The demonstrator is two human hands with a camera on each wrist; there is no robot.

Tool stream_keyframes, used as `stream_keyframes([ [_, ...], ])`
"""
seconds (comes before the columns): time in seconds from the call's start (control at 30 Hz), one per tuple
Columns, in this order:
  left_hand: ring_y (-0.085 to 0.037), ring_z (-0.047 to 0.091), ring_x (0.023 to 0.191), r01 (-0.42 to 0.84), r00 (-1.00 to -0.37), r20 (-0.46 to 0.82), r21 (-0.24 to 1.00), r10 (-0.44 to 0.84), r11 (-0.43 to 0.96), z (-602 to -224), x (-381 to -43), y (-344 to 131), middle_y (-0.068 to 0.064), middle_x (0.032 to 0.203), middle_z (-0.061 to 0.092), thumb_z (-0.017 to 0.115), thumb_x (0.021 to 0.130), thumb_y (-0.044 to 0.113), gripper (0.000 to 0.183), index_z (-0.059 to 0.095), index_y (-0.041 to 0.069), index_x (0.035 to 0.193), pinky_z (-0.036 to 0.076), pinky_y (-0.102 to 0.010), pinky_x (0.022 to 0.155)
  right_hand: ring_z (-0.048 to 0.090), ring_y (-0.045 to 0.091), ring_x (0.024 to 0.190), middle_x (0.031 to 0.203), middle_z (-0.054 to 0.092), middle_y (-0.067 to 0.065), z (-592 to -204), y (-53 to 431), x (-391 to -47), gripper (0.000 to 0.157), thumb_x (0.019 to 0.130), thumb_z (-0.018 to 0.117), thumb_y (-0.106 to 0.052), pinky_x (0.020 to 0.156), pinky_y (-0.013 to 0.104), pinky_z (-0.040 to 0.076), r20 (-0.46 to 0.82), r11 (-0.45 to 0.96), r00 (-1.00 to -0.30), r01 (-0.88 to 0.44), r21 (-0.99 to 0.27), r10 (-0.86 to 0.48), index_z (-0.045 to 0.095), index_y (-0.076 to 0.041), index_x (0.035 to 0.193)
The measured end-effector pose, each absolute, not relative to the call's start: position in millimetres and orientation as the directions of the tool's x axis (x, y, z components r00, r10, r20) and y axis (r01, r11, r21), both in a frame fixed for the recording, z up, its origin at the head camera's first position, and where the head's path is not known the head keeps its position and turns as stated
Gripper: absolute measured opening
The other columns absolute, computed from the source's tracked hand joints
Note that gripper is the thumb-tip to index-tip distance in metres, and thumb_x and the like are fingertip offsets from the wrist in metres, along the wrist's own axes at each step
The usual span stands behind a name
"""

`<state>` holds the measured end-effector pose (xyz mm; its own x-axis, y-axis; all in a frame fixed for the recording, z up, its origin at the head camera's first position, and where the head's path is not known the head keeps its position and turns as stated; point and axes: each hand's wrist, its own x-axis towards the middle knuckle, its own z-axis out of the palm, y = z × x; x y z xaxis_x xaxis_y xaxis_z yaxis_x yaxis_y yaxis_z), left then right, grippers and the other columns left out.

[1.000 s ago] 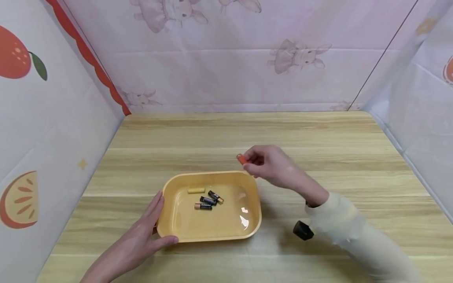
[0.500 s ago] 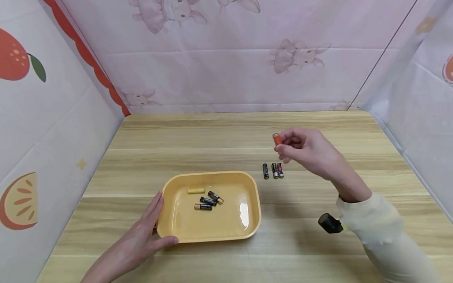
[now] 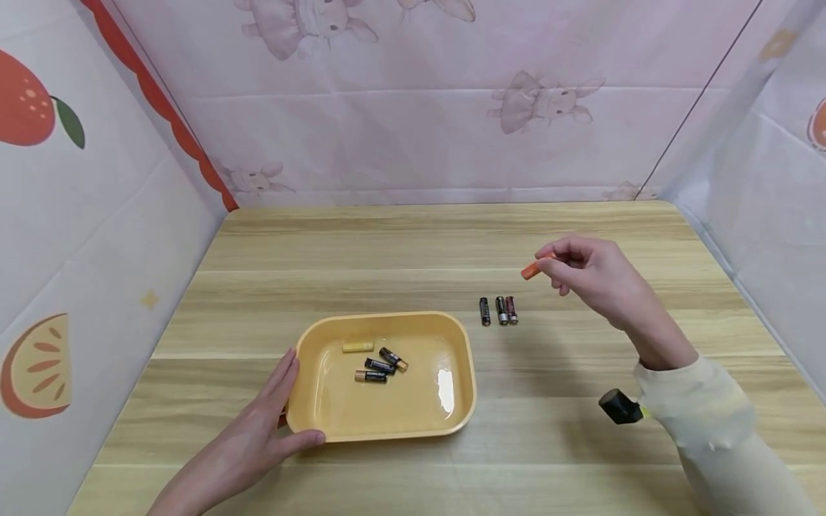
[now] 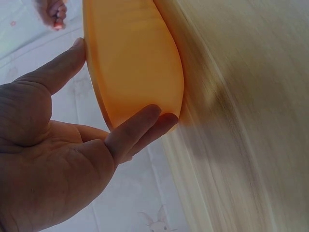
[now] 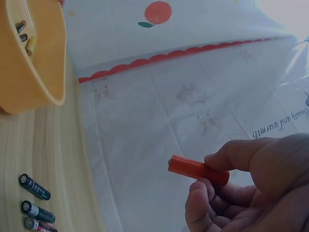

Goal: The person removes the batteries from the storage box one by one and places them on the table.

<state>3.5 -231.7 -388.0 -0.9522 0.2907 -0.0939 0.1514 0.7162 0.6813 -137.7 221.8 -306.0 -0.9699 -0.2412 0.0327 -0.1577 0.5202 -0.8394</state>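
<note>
Between my right thumb and fingers I pinch an orange battery (image 3: pixel 532 270). That right hand (image 3: pixel 590 276) is above the table, right of three dark batteries (image 3: pixel 497 311) lying side by side. Its finger and thumb hold show in the right wrist view. My left hand (image 3: pixel 258 423) rests against the left end of a yellow plastic tray (image 3: pixel 467 390), with thumb and fingers spread along its rim and outer wall, fairly straight. Inside the tray lie three black and copper batteries (image 3: pixel 380 366) and one yellow battery (image 3: pixel 358 347).
The wooden table (image 3: pixel 387 244) is enclosed by printed cloth (image 3: pixel 413 143) at the back and sides. A black object (image 3: pixel 620 407) is attached by the right sleeve (image 3: pixel 697 401).
My right hand has moved right and away from the tray with the orange battery, which now lies more level. The three dark batteries beyond the tray have come into view. My left hand stays put.
</note>
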Motion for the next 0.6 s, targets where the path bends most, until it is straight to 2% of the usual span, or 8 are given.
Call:
stream_keyframes([
  [0.4, -0.042, 0.019, 0.151, 0.156, -0.951, -0.092, 0.680, 0.294, 0.717, -388, 4, -232, -0.021, 0.171, 0.005, 0.081, 0.088, 0.045, 0.112, 0.011, -0.001, 0.164, 0.013, 0.001, 0.100, 0.060, 0.011, 0.071, 0.089, 0.074, -0.012, -323, 244, -142, 0.026, 0.101, 0.069, -0.013, 0.067, 0.021, 0.050, -0.013, 0.481, -0.982, -0.080, -0.873, -0.189, 0.068, 0.007, 0.117],
  [0.5, -0.042, 0.019, 0.151, 0.162, -0.951, -0.085, 0.677, 0.296, 0.718, -388, 4, -232, -0.021, 0.171, 0.006, 0.081, 0.088, 0.044, 0.112, 0.012, -0.002, 0.164, 0.013, 0.001, 0.100, 0.067, 0.010, 0.080, 0.094, 0.076, -0.009, -326, 249, -143, 0.027, 0.102, 0.067, -0.012, 0.073, 0.022, 0.055, -0.011, 0.445, -0.979, -0.083, -0.892, -0.203, 0.066, 0.010, 0.117],
  [0.6, -0.043, 0.018, 0.151, 0.160, -0.952, -0.086, 0.680, 0.295, 0.716, -388, 4, -232, -0.022, 0.171, 0.006, 0.081, 0.088, 0.043, 0.112, 0.012, -0.002, 0.163, 0.011, 0.001, 0.101, 0.073, 0.012, 0.088, 0.098, 0.078, -0.002, -331, 252, -145, 0.027, 0.104, 0.062, -0.007, 0.080, 0.028, 0.059, -0.024, 0.353, -0.973, -0.061, -0.934, -0.231, 0.059, 0.016, 0.117],
])
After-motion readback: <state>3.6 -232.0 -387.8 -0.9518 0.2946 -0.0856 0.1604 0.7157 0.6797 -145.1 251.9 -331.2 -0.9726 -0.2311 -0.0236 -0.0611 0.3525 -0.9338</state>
